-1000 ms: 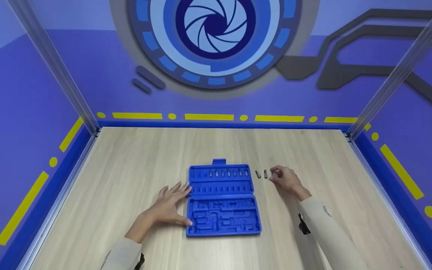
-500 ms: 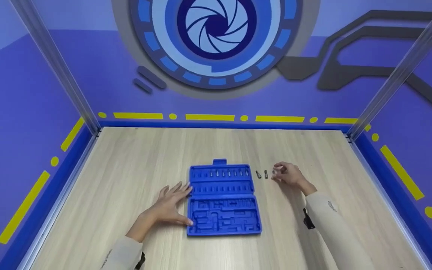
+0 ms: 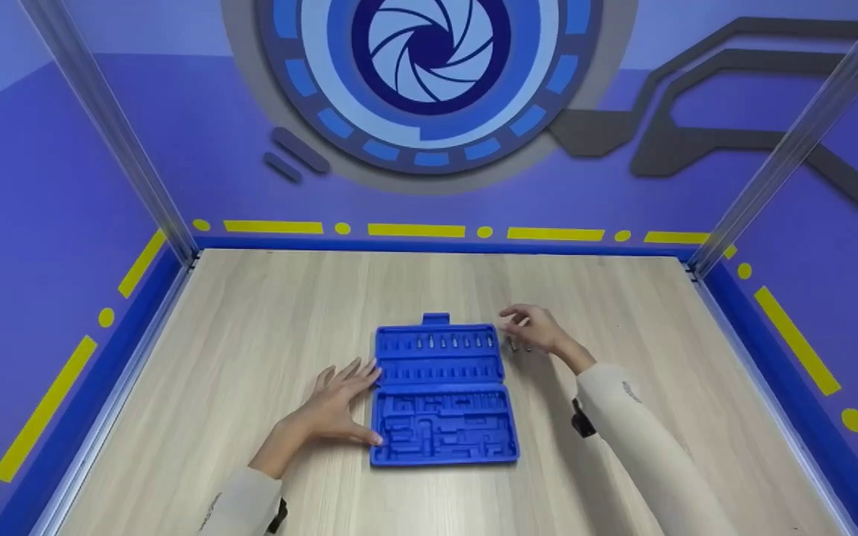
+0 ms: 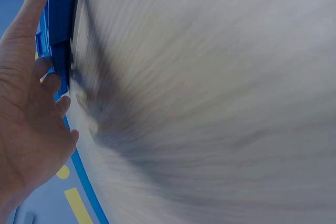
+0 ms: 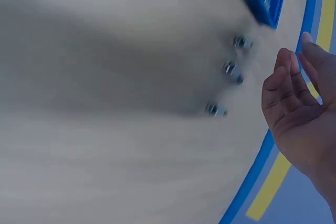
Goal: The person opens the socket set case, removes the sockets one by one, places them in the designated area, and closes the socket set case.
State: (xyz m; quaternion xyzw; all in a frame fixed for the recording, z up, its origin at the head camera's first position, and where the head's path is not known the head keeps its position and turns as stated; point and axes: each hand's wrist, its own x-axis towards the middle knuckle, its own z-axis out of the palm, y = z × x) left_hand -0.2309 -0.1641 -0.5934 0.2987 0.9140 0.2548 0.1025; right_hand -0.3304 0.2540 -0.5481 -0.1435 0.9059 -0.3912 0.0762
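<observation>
An open blue plastic tool case lies on the table, with several small metal bits in its far row. My left hand is spread along its left side, thumb on the near part and fingertips at the far part. In the left wrist view the left hand holds nothing. My right hand hovers past the case's far right corner, fingers loosely bent. Below it, three loose metal bits lie on the table in the right wrist view. Between the right hand's fingers I see no object.
A pale wood table carries everything. Blue walls with yellow dashes stand behind and at both sides. The case's latch tab points to the far side, and its near half has moulded recesses.
My right hand has come away from the rightmost loose bit, leaving it on the table, and moved left and farther out, over the other bits. My left hand stays at the case.
</observation>
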